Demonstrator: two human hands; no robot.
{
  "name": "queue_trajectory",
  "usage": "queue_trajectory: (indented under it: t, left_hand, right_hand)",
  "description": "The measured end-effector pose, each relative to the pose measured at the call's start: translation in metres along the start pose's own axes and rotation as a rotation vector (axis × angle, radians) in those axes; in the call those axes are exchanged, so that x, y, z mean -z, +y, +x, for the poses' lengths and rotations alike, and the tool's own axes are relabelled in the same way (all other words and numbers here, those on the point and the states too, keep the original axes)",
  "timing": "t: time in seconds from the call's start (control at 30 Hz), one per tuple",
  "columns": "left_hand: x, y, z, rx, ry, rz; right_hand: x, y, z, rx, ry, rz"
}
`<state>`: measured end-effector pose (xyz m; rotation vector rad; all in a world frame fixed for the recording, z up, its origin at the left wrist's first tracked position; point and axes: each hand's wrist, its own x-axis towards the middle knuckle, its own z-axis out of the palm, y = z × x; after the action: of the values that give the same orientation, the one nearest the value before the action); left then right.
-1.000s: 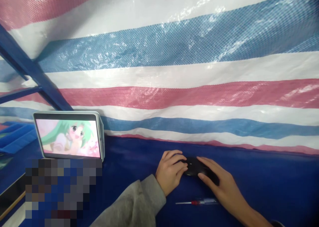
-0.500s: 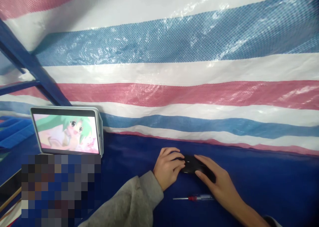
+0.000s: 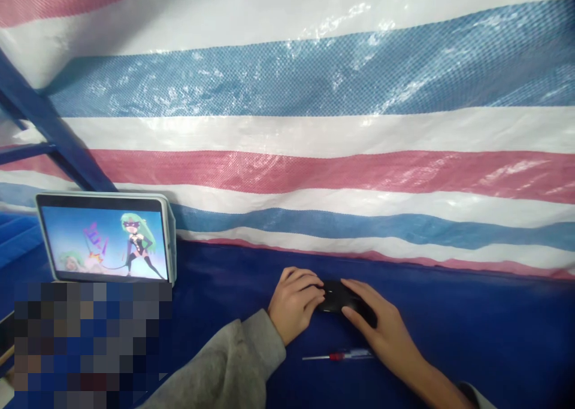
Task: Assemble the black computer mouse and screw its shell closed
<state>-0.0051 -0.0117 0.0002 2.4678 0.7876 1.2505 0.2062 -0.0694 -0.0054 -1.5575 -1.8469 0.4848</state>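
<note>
Shiny black rounded computer mouse point(image 3: 333, 302) lies low, just right of the frame's middle, its long way sloping down rightward. Grey-sleeved left hand point(image 3: 294, 304) touches its left end, grip unclear; bare right hand point(image 3: 381, 318) hugs its right end.

Mouse point(image 3: 332, 298) black; screwdriver collar point(image 3: 336, 356) red; sheeting point(image 3: 287, 175) striped red, white, blue; sleeve point(image 3: 233, 361) grey

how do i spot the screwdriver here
Start with the striped sheet and the dark blue surface in front of it. There, find the black mouse between left hand and right hand; the screwdriver lies nearer the wearer. Slim, unlike its rounded neighbour, it has a red collar and clear handle.
</note>
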Motion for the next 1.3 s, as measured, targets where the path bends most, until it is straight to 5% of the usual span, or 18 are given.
queue_trajectory:
  t: [0.27, 0.53, 0.77, 1.2, 1.3]
  left_hand:
    - [0.0016, 0.0014, -0.0014, 0.062, -0.092, 0.023]
    - [0.0015, 0.0030, 0.0010, 0.013, 0.002, 0.000]
    - [0.0019, 0.0012, 0.0020, 0.063, -0.029, -0.030]
    - [0.0055, 0.0064, 0.0069, 0.055, -0.308, 0.024]
    - [0.0055, 0.0074, 0.0073, 0.091, -0.287, -0.002]
  right_hand:
    - [0.0007, -0.0018, 0.0003, 0.012, 0.010, 0.010]
    - [0.0003, -0.0008, 0.0000, -0.010, -0.014, 0.008]
    - [0.0008, -0.0017, 0.0001, -0.005, -0.038, 0.013]
    - [0.0011, -0.0006, 0.0014, 0.011, -0.015, 0.014]
    - [0.0021, -0.0011, 0.0011, 0.043, -0.027, 0.030]
